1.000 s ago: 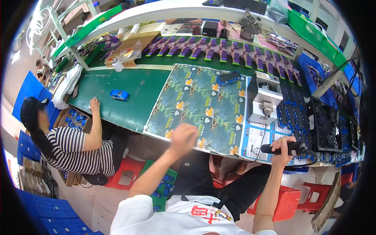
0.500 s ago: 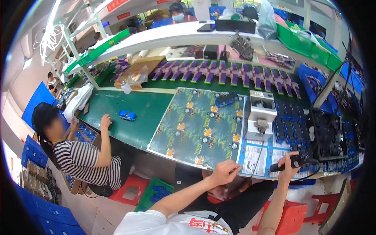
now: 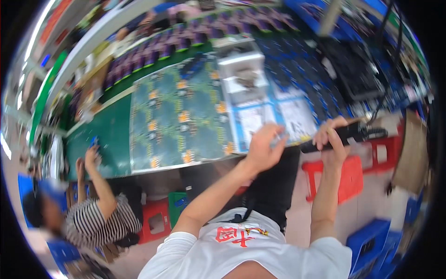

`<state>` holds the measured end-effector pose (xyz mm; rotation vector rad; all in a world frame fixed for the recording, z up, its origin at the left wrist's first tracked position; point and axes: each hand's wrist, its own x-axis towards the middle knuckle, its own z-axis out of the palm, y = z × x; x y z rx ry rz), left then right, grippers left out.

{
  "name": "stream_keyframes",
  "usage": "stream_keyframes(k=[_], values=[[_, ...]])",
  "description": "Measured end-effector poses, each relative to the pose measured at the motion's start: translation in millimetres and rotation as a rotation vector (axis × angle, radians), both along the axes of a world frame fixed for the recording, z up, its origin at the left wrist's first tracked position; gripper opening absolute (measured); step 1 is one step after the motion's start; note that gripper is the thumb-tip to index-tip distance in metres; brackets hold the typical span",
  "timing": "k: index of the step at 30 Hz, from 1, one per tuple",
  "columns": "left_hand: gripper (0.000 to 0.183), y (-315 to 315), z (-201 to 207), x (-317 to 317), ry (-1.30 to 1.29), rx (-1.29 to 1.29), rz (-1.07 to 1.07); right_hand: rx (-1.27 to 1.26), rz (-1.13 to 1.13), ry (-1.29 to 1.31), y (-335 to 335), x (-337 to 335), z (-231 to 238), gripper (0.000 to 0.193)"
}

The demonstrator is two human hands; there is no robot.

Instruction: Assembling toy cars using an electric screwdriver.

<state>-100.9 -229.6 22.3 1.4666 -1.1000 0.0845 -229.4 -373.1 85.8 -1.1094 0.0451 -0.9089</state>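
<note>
The left hand (image 3: 265, 148) is shifting nearer the right hand (image 3: 331, 137), which is clasping a black corded tool (image 3: 355, 132). I cannot tell if the left is gripping.

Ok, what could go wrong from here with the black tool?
The right hand holds the black tool at the near edge of the bench; if the grip slips, it might fall toward the red stool. Its free end points toward the left hand, so a careless move could bump it. Rows of blue-and-black parts lie close by, so a wide swing might knock them.
</note>
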Motion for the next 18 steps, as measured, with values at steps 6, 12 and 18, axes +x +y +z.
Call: stream_keyframes(k=[6,12,18], values=[[0.052,-137.7,-18.5,-1.3,0.438,0.186,-0.003,-0.048,-0.136,0.071,-30.3,-62.6,12.7,0.022],[0.065,-175.4,-5.2,4.1,0.341,0.596,0.087,-0.065,-0.136,0.063,-40.9,-62.1,10.9,0.02],[0.067,-176.8,-3.3,-7.9,0.413,0.496,0.058,-0.038,-0.122,0.056,-36.8,-64.3,-2.8,0.018]])
